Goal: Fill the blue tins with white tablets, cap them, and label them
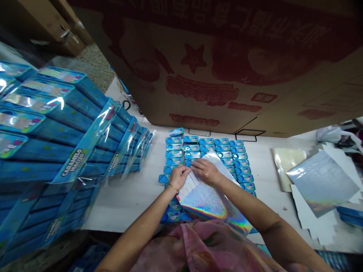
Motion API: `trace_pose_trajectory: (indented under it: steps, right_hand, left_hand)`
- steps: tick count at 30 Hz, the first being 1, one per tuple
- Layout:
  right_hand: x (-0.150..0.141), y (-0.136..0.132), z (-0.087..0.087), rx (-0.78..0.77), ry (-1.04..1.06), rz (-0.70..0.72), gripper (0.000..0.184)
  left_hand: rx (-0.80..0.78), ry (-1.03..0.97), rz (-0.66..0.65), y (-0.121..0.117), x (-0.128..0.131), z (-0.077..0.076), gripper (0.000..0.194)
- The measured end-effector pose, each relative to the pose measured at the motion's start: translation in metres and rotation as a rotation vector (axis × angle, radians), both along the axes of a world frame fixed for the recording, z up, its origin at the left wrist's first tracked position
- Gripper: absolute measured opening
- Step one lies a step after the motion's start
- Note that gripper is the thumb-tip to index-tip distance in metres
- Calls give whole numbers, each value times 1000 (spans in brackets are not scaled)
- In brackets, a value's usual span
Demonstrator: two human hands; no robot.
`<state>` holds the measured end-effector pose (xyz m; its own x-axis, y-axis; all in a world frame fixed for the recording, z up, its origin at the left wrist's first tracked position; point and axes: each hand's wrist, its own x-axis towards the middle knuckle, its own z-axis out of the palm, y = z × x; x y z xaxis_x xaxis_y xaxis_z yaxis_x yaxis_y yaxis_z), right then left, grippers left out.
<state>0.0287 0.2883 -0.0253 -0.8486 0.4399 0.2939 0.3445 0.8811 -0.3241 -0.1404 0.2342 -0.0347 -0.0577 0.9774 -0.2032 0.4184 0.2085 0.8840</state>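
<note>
A shiny holographic sticker sheet [207, 200] lies slanted over rows of small blue boxes [173, 154], with pale strips along its left side. My left hand [178, 178], a thin bracelet at its wrist, is closed with thumb and fingers pinched at the sheet's upper left edge. Close beside it, my right hand [206, 170] has its fingers curled down on the upper part of the sheet, the tips almost meeting the left thumb. Just what lies between the fingertips is too small to make out. The sheet and my forearms hide many boxes.
Clear-wrapped stacks of blue cartons [73, 151] rise at the left. A large printed cardboard box [204, 75] stands across the back of the white table [121, 207]. At right lie another silvery sheet [324, 185], a cream packet [286, 162] and white backing sheets [307, 219].
</note>
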Motion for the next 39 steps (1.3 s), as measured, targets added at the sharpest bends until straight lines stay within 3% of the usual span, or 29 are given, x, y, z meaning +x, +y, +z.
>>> trace_pose_trajectory:
  steps: [5, 8, 10, 12, 16, 18, 20, 25, 30, 34, 39]
  right_hand:
    - [7, -11, -9, 63, 0, 2, 33]
    - [8, -15, -15, 72, 62, -40, 29]
    - [9, -16, -10, 58, 97, -71, 23]
    - [9, -15, 7, 11, 75, -98, 18]
    - [4, -4, 63, -133, -67, -146, 16]
    - [-3, 7, 84, -239, -75, -192, 16]
    - [-11, 20, 91, -372, -63, -248, 15]
    - [-25, 41, 63, -628, 14, -405, 12]
    - [-37, 37, 45, -1089, 348, -493, 16]
    - [-54, 32, 43, -1366, 563, -617, 21]
    - [-71, 32, 37, -1619, 732, -653, 25]
  left_hand:
    - [-80, -119, 94, -1, 2, -5, 17]
    - [-91, -119, 91, -2, 2, -8, 20]
    - [-88, -107, 92, -2, 1, -8, 20]
    - [-49, -31, 68, -2, 0, -7, 20]
    - [65, 217, -5, -2, -3, -7, 19]
    - [115, 207, 46, -1, -5, -8, 19]
    - [137, 83, 129, 1, -8, -9, 23]
    - [-68, -331, 277, 3, -15, -4, 30]
    - [-290, -765, 437, 4, -14, 10, 44]
    - [-280, -894, 563, 11, -23, 17, 38]
    - [-257, -901, 764, 19, -44, 14, 31]
